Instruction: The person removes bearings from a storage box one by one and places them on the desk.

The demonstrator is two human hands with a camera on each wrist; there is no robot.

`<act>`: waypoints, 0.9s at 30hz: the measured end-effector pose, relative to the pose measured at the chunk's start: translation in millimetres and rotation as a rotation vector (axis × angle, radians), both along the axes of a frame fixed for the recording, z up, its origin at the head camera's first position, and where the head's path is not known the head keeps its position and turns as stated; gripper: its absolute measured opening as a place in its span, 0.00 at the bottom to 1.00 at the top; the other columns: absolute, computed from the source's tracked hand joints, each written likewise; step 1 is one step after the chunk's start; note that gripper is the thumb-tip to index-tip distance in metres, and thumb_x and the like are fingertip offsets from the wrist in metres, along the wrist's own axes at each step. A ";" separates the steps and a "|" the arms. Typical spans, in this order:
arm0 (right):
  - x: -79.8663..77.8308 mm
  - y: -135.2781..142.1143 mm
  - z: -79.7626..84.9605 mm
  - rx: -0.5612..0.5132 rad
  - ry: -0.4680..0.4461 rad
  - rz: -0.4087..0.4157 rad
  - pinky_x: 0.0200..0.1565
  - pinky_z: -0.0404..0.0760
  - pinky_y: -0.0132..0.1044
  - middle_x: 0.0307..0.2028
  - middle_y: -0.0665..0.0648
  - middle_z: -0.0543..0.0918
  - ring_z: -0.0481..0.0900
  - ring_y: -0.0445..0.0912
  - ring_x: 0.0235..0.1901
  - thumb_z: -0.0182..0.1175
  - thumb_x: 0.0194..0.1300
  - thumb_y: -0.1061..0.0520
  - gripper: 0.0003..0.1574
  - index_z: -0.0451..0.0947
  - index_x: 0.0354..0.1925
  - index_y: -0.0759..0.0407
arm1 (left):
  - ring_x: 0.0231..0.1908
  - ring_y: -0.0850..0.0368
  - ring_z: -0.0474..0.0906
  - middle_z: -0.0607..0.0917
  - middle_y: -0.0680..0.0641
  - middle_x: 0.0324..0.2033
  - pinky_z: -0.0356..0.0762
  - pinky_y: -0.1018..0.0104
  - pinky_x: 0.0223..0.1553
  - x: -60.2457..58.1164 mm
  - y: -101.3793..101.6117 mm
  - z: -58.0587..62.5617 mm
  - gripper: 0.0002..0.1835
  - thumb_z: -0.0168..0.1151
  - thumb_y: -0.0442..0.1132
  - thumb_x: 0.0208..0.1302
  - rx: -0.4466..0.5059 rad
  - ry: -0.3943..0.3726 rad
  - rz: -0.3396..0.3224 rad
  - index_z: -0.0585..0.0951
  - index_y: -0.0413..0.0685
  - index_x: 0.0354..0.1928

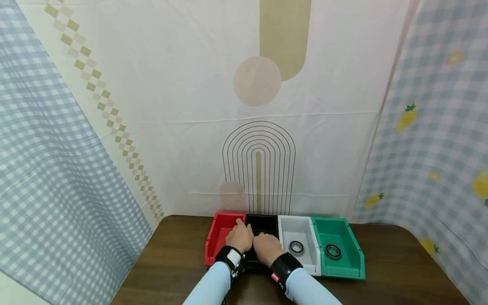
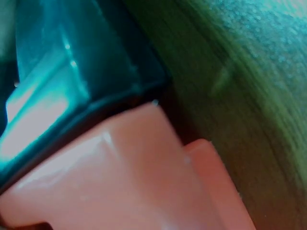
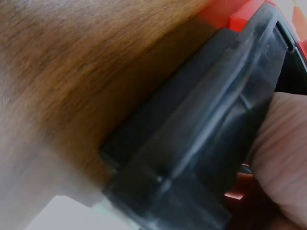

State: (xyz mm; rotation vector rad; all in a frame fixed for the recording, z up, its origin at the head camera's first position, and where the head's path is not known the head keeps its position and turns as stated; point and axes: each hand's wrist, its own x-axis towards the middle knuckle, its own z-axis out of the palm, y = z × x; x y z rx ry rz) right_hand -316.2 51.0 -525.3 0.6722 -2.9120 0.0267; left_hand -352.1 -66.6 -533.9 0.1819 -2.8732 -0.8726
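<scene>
My left hand (image 1: 239,236) is over the border between the red bin (image 1: 218,231) and the black bin (image 1: 263,220), its fingers pointing away from me. Close beside it, my right hand (image 1: 267,248) reaches into the black bin with its fingers bent inward. Whatever either hand holds is hidden from the head view. In the right wrist view, part of the right hand (image 3: 283,153) shows behind the black bin's front wall (image 3: 206,129), with a small shiny edge next to it. Only bin walls and tabletop appear in the left wrist view.
A bearing (image 1: 296,253) lies in the white bin (image 1: 297,226), and another bearing (image 1: 339,252) in the green bin (image 1: 331,228). A dark ring (image 1: 224,301) partly shows beside the left sleeve. The bins stand in a row on the wooden table (image 1: 167,262), before a hanging cloth (image 1: 190,161).
</scene>
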 end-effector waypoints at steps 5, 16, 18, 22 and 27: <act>-1.1 -0.9 -1.9 -0.006 0.000 -0.004 0.31 0.86 0.42 0.39 0.63 0.91 0.86 0.51 0.27 0.70 0.68 0.59 0.05 0.89 0.37 0.60 | 0.36 0.36 0.87 0.89 0.36 0.38 0.83 0.40 0.39 -0.3 -1.2 -1.5 0.24 0.53 0.49 0.83 0.013 -0.011 -0.002 0.74 0.33 0.62; -1.3 0.1 -2.7 -0.027 -0.027 -0.032 0.36 0.88 0.46 0.40 0.64 0.90 0.88 0.54 0.33 0.70 0.68 0.58 0.05 0.89 0.38 0.60 | 0.39 0.36 0.87 0.89 0.37 0.40 0.83 0.39 0.42 -2.6 -1.8 -5.7 0.24 0.53 0.51 0.82 0.062 -0.024 -0.014 0.74 0.35 0.62; -2.4 -0.1 -3.4 -0.016 -0.025 -0.032 0.39 0.89 0.47 0.42 0.64 0.90 0.88 0.56 0.36 0.71 0.67 0.58 0.06 0.89 0.39 0.60 | 0.38 0.37 0.87 0.88 0.38 0.39 0.82 0.39 0.41 -3.2 -2.1 -6.5 0.23 0.53 0.51 0.82 0.072 -0.025 -0.017 0.74 0.36 0.60; -5.2 -0.8 -5.3 0.008 -0.021 -0.034 0.44 0.90 0.48 0.47 0.66 0.90 0.88 0.58 0.43 0.71 0.66 0.57 0.10 0.90 0.43 0.63 | 0.37 0.38 0.87 0.87 0.38 0.38 0.81 0.41 0.40 -3.9 -3.2 -5.7 0.23 0.53 0.51 0.82 0.096 -0.041 -0.029 0.73 0.36 0.59; -6.7 -2.5 -4.1 0.005 -0.010 -0.018 0.47 0.90 0.49 0.48 0.67 0.88 0.87 0.60 0.46 0.72 0.65 0.58 0.13 0.89 0.47 0.64 | 0.39 0.36 0.87 0.88 0.37 0.42 0.81 0.41 0.41 -4.0 -6.4 -1.8 0.25 0.52 0.50 0.83 0.121 -0.056 -0.042 0.71 0.34 0.65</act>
